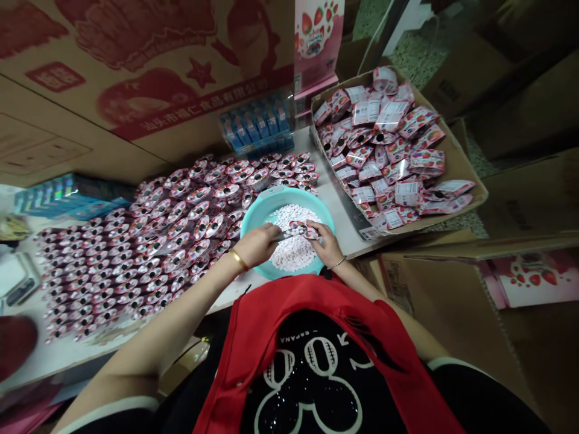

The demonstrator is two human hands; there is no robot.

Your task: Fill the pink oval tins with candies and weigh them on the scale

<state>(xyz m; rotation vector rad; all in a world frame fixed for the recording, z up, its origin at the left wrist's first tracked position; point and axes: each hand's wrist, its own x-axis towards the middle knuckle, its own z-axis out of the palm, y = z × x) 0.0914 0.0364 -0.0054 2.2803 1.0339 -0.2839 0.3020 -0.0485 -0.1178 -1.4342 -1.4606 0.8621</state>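
Above a turquoise basin [252, 218] of small white candies [294, 256], both of my hands are close together. My left hand [261, 242] is closed on a metal scoop [284, 235] that points right, with white pieces at its tip. In my right hand [326, 246] is a small red and white packet [309, 232], gripped between the fingers. The scoop's tip meets the packet's mouth. Rows of similar packets [181, 226] stand on the table left of the basin.
On the right, an open cardboard box [470, 175] holds a pile of packets. Large printed cartons [149, 72] stand behind the table. Blue boxes [256, 126] sit at the back and others [75, 196] at the left. A pink strawberry-printed box [316, 45] stands behind.
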